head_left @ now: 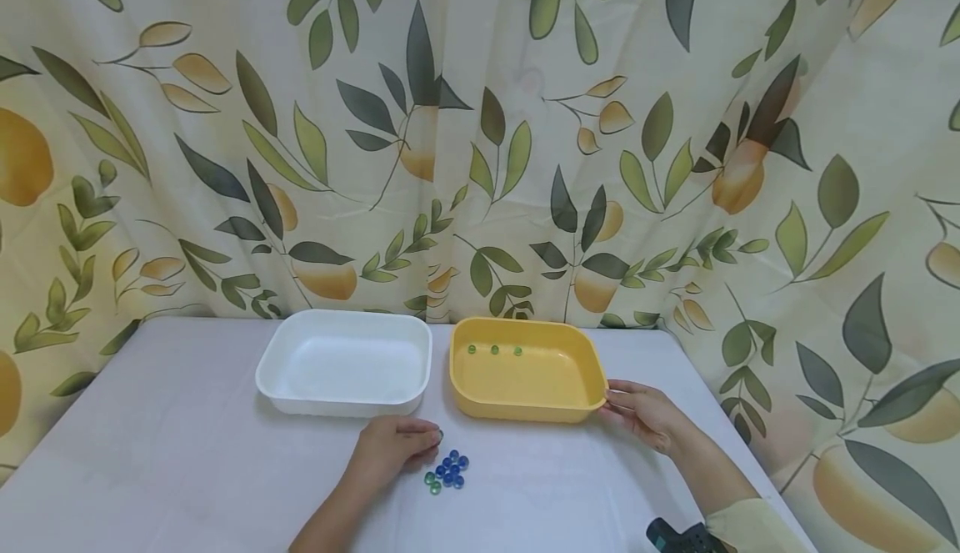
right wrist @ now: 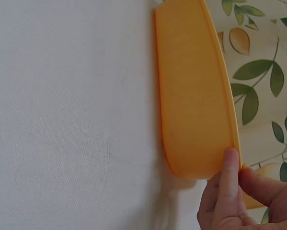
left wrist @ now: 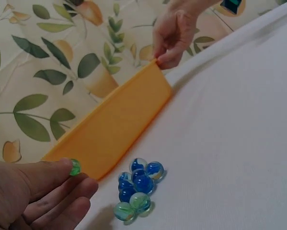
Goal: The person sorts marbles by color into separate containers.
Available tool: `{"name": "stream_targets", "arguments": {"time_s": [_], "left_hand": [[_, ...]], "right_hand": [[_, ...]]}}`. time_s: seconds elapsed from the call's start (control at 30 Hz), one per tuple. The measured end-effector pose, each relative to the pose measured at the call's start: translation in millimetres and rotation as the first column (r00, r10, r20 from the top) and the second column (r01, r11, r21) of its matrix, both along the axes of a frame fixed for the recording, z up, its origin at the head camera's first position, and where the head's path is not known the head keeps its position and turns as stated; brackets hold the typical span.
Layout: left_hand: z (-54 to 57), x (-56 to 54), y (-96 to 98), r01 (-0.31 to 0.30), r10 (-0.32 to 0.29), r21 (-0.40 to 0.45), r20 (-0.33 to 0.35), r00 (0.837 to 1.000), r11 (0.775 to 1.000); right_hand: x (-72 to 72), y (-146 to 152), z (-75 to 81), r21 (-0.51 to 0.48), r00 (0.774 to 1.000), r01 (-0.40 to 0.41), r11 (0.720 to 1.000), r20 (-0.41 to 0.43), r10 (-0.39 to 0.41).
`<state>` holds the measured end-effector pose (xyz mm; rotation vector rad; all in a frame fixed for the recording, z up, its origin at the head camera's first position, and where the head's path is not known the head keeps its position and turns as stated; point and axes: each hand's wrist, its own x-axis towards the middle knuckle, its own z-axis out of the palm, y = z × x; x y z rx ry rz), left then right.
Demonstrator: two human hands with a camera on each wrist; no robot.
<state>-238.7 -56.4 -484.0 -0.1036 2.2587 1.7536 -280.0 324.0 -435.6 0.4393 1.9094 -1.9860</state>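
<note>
My left hand (head_left: pixel 395 453) pinches a green glass marble (left wrist: pixel 75 167) between thumb and finger, above the table in front of the two trays. Just right of that hand lies a cluster of several blue marbles (head_left: pixel 454 470), with two green marbles (head_left: pixel 432 483) at its near left side. My right hand (head_left: pixel 647 414) grips the right end of the yellow tray (head_left: pixel 525 410); in the right wrist view its thumb and fingers pinch the rim. Inside this tray, three green marbles (head_left: pixel 495 350) sit in a row toward the back left.
A white tray (head_left: pixel 341 408) stands left of the yellow one, with a narrow gap between them. White cloth (head_left: pixel 187 436) covers the table. Behind it hangs a leaf-and-fruit patterned curtain (head_left: pixel 480 161). A dark device (head_left: pixel 682 536) shows by the right sleeve.
</note>
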Motion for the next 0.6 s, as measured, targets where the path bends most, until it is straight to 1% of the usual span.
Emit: {"name": "stream_targets", "arguments": {"time_s": [0.1,0.2,0.33,0.47,0.6], "left_hand": [[4.7,-1.3,2.5,0.015,-0.015,0.035,0.002,1.000,0.999],[9.7,-3.2,5.1,0.033,-0.032,0.056,-0.017,0.999,0.998],[16.7,-7.0,7.4,0.051,-0.048,0.059,-0.047,0.998,0.997],[24.5,-12.0,10.4,0.057,-0.054,0.057,-0.054,0.997,0.997],[34.5,-18.8,15.1,0.053,-0.052,0.019,-0.051,0.997,0.998]], "right_hand": [[0.3,0.6,-1.2,-0.016,1.000,-0.002,1.000,-0.010,0.002],[-0.1,1.1,-1.8,-0.020,1.000,-0.003,1.000,-0.011,0.003],[-0.5,1.5,-1.9,-0.026,1.000,-0.006,1.000,-0.011,0.006],[-0.4,1.1,-1.4,-0.025,1.000,0.001,1.000,-0.005,-0.001],[-0.8,0.7,-1.3,-0.022,1.000,0.001,1.000,-0.004,-0.001]]}}
